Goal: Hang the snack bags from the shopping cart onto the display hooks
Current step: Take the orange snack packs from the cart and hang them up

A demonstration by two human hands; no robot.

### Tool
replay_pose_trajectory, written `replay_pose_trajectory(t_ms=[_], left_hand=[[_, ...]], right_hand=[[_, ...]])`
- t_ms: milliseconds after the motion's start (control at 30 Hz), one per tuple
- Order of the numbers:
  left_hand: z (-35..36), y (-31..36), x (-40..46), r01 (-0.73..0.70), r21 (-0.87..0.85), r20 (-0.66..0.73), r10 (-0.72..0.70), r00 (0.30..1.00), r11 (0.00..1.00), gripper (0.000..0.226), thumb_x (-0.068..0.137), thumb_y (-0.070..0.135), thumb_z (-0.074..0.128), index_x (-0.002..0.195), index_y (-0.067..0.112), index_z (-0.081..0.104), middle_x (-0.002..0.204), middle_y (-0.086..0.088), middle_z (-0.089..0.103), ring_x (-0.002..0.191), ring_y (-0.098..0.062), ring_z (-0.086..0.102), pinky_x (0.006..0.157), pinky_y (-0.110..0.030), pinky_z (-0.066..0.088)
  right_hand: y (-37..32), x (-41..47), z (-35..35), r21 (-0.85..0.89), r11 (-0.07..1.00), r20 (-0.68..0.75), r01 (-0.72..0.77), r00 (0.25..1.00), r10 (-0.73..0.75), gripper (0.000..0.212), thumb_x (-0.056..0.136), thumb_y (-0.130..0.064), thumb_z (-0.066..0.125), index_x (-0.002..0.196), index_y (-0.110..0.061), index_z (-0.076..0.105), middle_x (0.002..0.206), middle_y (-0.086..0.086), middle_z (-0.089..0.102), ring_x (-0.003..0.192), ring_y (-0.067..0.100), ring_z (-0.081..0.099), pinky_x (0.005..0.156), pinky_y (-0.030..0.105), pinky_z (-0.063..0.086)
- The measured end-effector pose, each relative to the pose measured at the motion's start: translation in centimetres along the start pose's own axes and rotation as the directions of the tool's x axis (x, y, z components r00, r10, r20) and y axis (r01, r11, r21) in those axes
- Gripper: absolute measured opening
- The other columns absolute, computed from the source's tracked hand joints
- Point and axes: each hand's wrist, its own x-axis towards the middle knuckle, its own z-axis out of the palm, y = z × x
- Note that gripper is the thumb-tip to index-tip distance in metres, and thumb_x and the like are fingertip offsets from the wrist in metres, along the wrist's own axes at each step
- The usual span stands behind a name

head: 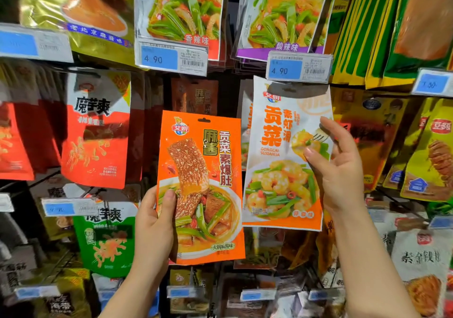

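Note:
My left hand point(154, 224) grips an orange snack bag point(203, 170) by its lower left edge, thumb on the front, holding it upright before the display. Its hang hole at the top is free of any hook. Behind it hang several darker orange bags point(193, 94) of what looks like the same kind. My right hand point(338, 168) touches the right edge of a white and orange shrimp snack bag point(282, 170) that hangs from a hook just to the right, thumb on its front and fingers loosely extended. The shopping cart is out of view.
The wall is packed with hanging snack bags in rows: red and white bags point(95, 131) at left, green bags point(105, 239) below, yellow bags point(426, 151) at right. Blue price tags point(171, 57) jut out on the hook ends above.

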Motion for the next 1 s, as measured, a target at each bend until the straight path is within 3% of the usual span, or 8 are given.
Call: replay_pose_trajectory(t_ms=[133,300,467,633,733,900,1000], left_hand=[[0.2,-0.3,0.0,-0.014,0.002,0.012,0.014,1.000,1.000,0.012,0.090,0.046,0.055,0.094,0.049,0.066,0.105,0.001,0.070,0.102,-0.026,0.064,0.093,-0.057,0.048],[0.1,-0.5,-0.2,-0.011,-0.012,0.027,0.011,1.000,1.000,0.014,0.087,0.048,0.055,0.096,0.047,0.066,0.106,0.001,0.070,0.103,-0.025,0.064,0.094,-0.056,0.047],[0.2,-0.5,-0.3,0.007,-0.019,0.018,-0.006,1.000,1.000,0.011,0.090,0.046,0.056,0.095,0.044,0.066,0.106,-0.002,0.070,0.103,-0.029,0.064,0.094,-0.061,0.046],[0.4,-0.7,-0.4,0.005,-0.014,0.028,-0.005,1.000,1.000,0.020,0.085,0.054,0.055,0.100,0.045,0.065,0.110,-0.003,0.070,0.106,-0.029,0.064,0.095,-0.062,0.045],[0.2,-0.9,-0.4,0.004,0.001,0.017,-0.004,1.000,1.000,0.015,0.088,0.052,0.054,0.098,0.046,0.064,0.108,-0.002,0.070,0.104,-0.028,0.064,0.094,-0.061,0.046],[0.2,-0.9,-0.6,0.017,-0.005,-0.012,-0.017,1.000,1.000,0.017,0.089,0.046,0.052,0.098,0.040,0.066,0.106,-0.002,0.070,0.101,-0.028,0.065,0.093,-0.060,0.047],[0.1,-0.8,-0.7,0.023,-0.005,-0.011,-0.023,1.000,1.000,0.015,0.091,0.045,0.053,0.097,0.042,0.066,0.105,-0.002,0.071,0.102,-0.028,0.065,0.093,-0.059,0.047]], right_hand=[[-0.4,1.0,-0.6,-0.038,0.999,0.015,-0.004,1.000,0.005,0.054,0.085,0.009,0.061,0.117,-0.035,0.060,0.123,-0.013,0.060,0.121,0.018,0.057,0.098,0.040,0.050],[-0.4,0.4,-0.9,-0.036,0.999,0.048,-0.035,0.998,0.037,0.050,0.086,0.010,0.059,0.113,-0.032,0.063,0.116,-0.018,0.064,0.118,0.010,0.057,0.084,0.021,0.052],[-1.1,0.9,-1.0,-0.039,0.998,0.033,-0.047,0.998,0.049,0.048,0.087,0.010,0.057,0.114,-0.029,0.061,0.117,-0.016,0.063,0.116,0.011,0.059,0.084,0.021,0.053],[-1.4,2.8,-0.5,-0.093,0.974,0.012,-0.208,0.978,0.210,0.045,0.088,0.005,0.059,0.123,-0.023,0.058,0.125,0.002,0.062,0.109,0.014,0.064,0.075,0.020,0.056],[-1.5,3.6,-0.4,-0.131,0.954,0.001,-0.269,0.962,0.272,0.047,0.088,0.004,0.060,0.130,-0.017,0.056,0.127,0.002,0.062,0.105,0.016,0.066,0.073,0.021,0.057],[-1.8,4.0,-0.1,-0.126,0.928,-0.018,-0.350,0.936,0.351,0.047,0.087,0.003,0.060,0.130,-0.014,0.057,0.112,0.003,0.068,0.084,0.012,0.070,0.065,0.021,0.057],[-2.2,4.1,-0.5,-0.150,0.920,-0.033,-0.361,0.932,0.360,0.047,0.086,0.002,0.062,0.130,-0.015,0.058,0.112,0.005,0.068,0.085,0.013,0.070,0.066,0.022,0.057]])
